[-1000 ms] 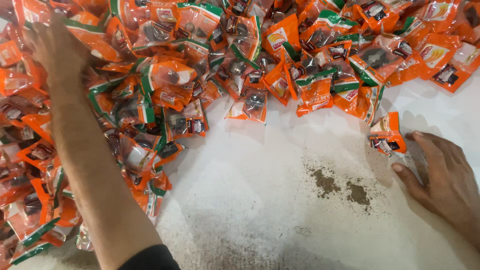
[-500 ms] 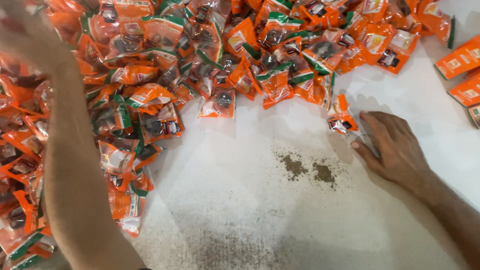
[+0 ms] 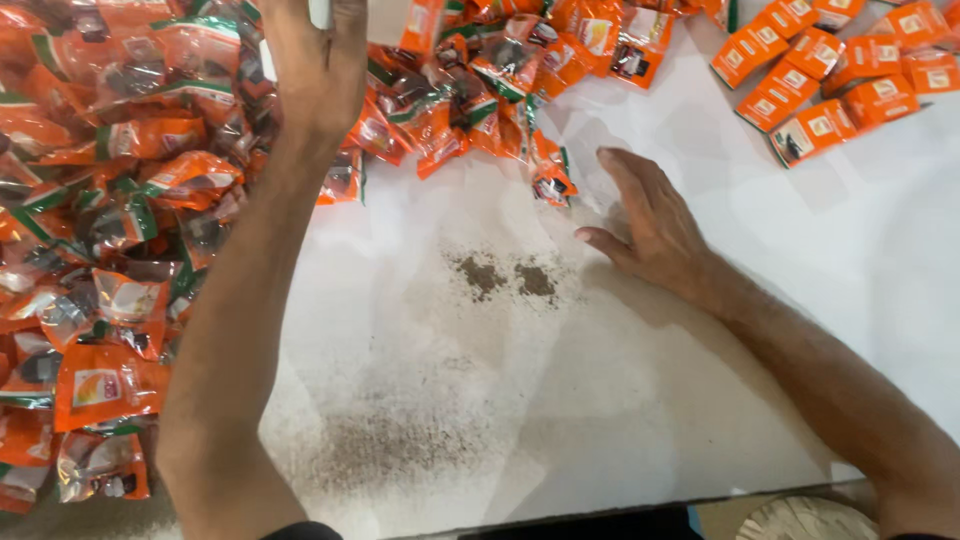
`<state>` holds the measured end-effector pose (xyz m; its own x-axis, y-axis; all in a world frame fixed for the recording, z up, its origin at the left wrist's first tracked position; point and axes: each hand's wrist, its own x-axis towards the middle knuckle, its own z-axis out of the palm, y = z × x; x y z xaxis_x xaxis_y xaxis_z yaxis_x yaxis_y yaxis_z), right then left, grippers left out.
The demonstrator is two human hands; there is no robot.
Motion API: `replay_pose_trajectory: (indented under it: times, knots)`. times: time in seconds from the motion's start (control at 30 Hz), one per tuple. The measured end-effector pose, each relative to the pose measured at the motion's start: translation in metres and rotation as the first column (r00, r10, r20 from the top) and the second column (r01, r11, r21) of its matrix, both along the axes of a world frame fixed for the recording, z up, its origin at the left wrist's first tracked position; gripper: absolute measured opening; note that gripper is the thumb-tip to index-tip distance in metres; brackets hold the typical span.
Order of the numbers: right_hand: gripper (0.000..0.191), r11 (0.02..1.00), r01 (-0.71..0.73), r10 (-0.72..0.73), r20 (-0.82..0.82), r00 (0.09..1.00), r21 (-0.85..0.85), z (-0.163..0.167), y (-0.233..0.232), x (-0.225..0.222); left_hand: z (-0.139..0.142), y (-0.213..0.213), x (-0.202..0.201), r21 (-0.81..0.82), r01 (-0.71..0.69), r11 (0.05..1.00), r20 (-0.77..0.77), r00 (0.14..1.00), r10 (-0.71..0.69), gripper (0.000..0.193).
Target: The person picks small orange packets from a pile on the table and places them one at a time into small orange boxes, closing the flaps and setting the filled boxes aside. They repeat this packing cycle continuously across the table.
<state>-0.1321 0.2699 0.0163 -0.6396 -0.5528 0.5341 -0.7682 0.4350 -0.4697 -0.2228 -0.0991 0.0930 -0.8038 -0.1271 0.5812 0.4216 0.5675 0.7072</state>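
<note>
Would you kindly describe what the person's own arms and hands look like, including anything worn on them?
Both forearms are bare, with visible hair. The left hand and right hand wear no gloves, and no rings, watch or bracelets show. A dark sleeve edge shows at the bottom of the picture on the left arm.

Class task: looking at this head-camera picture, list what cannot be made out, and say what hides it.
- Left hand: fingertips cut off by the top edge.
- Heap of orange plastic sachets: some hidden under the left forearm.
- Round pale woven object: cut off by the bottom edge.
- Right hand: palm faces the white table, underside hidden.
</note>
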Motion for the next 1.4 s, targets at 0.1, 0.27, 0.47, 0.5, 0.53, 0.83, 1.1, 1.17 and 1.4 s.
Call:
replay_pose_trajectory:
  times: [0.1,0.27,0.47,0.5,0.53,0.83,1.1,1.17,1.4]
  knots:
    - [0.101,0.947,-0.144,0.170,0.069,0.983,-0.287,0.000,-0.006,0.014,-0.003,0.054,0.061,-0.381,0.306,0.872,0.273,0.939,-0.210,0.039]
    - [0.076,0.985,-0.171,0.170,0.371,0.913,-0.032,-0.017,-0.004,0.042,-0.021,0.130,0.121,-0.367,0.538,0.759,0.368,0.833,-0.413,0.032]
    - [0.071,0.991,0.106,-0.072,0.357,0.931,-0.076,-0.033,-0.002,0.032,-0.024,0.125,0.090,-0.193,0.161,0.968,0.127,0.982,-0.138,0.037]
    - [0.072,0.992,0.110,-0.084,0.323,0.943,-0.063,-0.034,-0.003,0.033,-0.036,0.131,0.083,-0.318,0.204,0.926,0.000,0.977,-0.215,0.045]
    - [0.072,0.993,0.109,-0.091,0.284,0.954,-0.047,-0.034,-0.004,0.034,-0.049,0.136,0.075,-0.441,0.220,0.870,-0.119,0.947,-0.299,0.055]
    - [0.067,0.988,0.079,-0.025,0.371,0.928,-0.132,-0.027,0.000,0.031,-0.103,0.133,0.078,0.393,0.285,0.874,0.212,0.897,-0.388,0.057]
    - [0.059,0.995,0.091,-0.069,0.360,0.930,-0.045,-0.022,-0.023,0.032,-0.076,0.125,0.168,-0.414,0.161,0.896,-0.391,0.858,-0.334,0.048]
    - [0.057,0.994,0.095,-0.068,0.366,0.928,-0.057,-0.023,-0.024,0.033,-0.074,0.133,0.166,-0.525,0.114,0.844,-0.320,0.892,-0.319,0.045]
    - [0.057,0.996,0.058,-0.030,0.348,0.937,-0.070,-0.030,-0.019,0.033,-0.053,0.131,0.174,-0.488,0.401,0.775,0.088,0.906,-0.414,0.046]
